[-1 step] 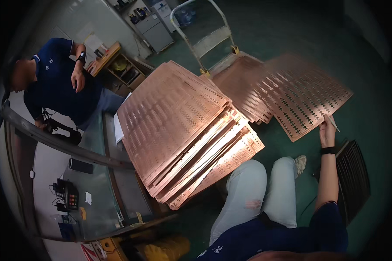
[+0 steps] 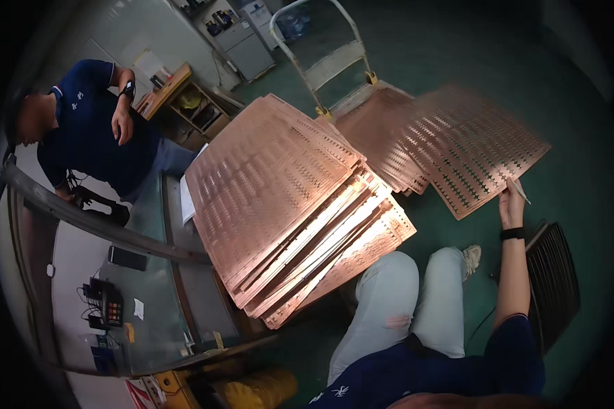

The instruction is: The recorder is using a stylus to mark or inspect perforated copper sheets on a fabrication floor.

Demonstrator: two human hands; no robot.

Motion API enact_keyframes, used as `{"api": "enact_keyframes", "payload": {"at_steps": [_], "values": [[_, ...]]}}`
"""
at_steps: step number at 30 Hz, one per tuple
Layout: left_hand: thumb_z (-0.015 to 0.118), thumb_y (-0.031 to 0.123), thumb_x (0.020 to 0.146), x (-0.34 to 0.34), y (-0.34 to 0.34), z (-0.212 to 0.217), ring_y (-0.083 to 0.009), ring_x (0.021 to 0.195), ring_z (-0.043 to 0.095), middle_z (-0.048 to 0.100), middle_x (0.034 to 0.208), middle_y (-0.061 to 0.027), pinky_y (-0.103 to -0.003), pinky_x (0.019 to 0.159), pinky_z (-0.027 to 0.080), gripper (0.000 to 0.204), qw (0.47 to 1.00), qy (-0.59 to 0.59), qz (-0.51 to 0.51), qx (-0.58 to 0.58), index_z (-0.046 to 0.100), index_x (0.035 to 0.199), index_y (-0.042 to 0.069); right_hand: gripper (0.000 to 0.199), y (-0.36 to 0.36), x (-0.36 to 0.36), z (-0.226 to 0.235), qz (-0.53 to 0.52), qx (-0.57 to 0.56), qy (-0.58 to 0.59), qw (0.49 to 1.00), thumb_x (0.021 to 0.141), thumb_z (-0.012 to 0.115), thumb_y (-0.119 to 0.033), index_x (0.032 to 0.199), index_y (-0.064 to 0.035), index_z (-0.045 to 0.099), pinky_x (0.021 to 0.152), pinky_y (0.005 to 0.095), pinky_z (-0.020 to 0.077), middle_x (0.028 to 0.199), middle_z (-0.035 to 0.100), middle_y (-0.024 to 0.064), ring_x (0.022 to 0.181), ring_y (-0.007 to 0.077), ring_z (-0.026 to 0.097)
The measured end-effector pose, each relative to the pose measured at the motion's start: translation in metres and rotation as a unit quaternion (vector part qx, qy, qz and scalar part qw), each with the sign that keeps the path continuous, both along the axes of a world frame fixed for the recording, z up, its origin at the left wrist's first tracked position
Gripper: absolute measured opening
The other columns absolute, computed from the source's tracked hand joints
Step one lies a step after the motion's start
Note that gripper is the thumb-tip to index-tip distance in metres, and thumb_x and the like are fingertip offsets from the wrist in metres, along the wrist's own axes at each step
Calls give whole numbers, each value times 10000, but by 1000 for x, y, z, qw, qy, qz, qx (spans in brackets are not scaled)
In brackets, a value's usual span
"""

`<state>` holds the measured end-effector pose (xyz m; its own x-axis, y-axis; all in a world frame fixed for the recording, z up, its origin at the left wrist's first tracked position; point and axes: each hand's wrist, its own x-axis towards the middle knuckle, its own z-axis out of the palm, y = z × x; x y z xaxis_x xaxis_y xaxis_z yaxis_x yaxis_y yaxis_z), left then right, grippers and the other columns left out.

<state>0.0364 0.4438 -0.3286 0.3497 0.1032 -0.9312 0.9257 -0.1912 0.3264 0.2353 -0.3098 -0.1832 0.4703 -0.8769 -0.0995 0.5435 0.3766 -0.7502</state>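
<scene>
While I'm watching through the head camera, my right grip point(image 2: 511, 204) is pinching the near edge of a copper-coloured sheet point(image 2: 472, 158), around mid-edge. The same grip is also carrying a thin pale stick point(image 2: 523, 193), pen-like. I'm not seeing the left grip, so I can't tell its state.

The sheet is sitting right of the big stack point(image 2: 266, 184), its near corner hanging over the green floor point(image 2: 430, 225). In this view it's overlapping the sheets point(image 2: 382, 126) on the cart point(image 2: 334, 66); I can't tell whether it's touching them.

On handling, I'm judging from looks: thin, fairly light, springy rather than rigid. Rows of cut-outs are probably weakening it, so I'm expecting sag across the span and creasing if it's twisted. I'm assuming slick faces and possibly sharp edges. I'm favouring the solid margin, not the webs between holes. One mid-edge pinch is leaving the far side without visible hand support; I'm rating opposite margins, one grip each, as the safer hold. The stick is probably costing the right grip some finger contact.
</scene>
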Motion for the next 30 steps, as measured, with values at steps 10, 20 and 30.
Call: {"api": "enact_keyframes", "payload": {"at_steps": [10,20,30], "values": [[423,208,926,-9,-26,28,-208,977,550,553,1112,-103,-333,815,455,300,999,21,30,28,491,1173,52,455,-18,150,-36,151,88,99,980,935,462,-181,1319,3,301,961,417,432,1275,408,160,1180,279,422],[419,209,923,-32,-27,38,-215,951,555,557,1081,-92,-348,787,465,289,997,51,40,44,501,1162,70,410,25,79,-70,207,78,292,931,920,387,-109,1325,-54,352,906,378,453,1242,477,158,1097,231,515],[427,213,922,58,-67,110,-190,893,575,587,1023,-64,-334,743,477,252,999,19,10,29,537,1120,104,371,48,50,-45,250,34,289,924,921,383,-90,1291,-83,411,804,280,497,1149,568,100,937,139,583]]}}
